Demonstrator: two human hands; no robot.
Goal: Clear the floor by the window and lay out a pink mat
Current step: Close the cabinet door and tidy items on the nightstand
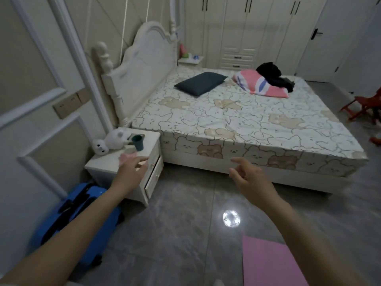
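Looking down over both forearms at a bedroom floor (175,234) of grey glossy tile. Far left, near: a blue suitcase (82,219) lies on the floor against the wall, partly behind the left forearm. Just right of it stands a white nightstand (103,164) with its lower drawer (153,178) ajar. On top of it: a white plush toy (115,139), a dark green cup (137,143), and a small pink item (126,158), blurred, kind not clear.

Left hand (128,174): raised in front of the nightstand's near edge, fingers loosely extended and slightly spread, holding nothing; whether it touches the nightstand cannot be told.

Centre: a bed (237,124) with a bear-print sheet runs from the white headboard (148,65) at far left toward the right. On it: a dark blue pillow (201,83), a pink folded blanket (261,83) and black clothing (272,76) on the blanket.

Right hand (252,178): held in the air over the floor in front of the bed's near side, index finger out, other fingers loosely curled, holding nothing.

Near right: the pink mat (266,263) lies flat on the floor at the bottom edge, partly under the right forearm. A bright light reflection (231,218) sits on the tile just beyond it.

Far right: a red chair (365,106), cut by the frame edge. Far wall: white wardrobes (257,32).
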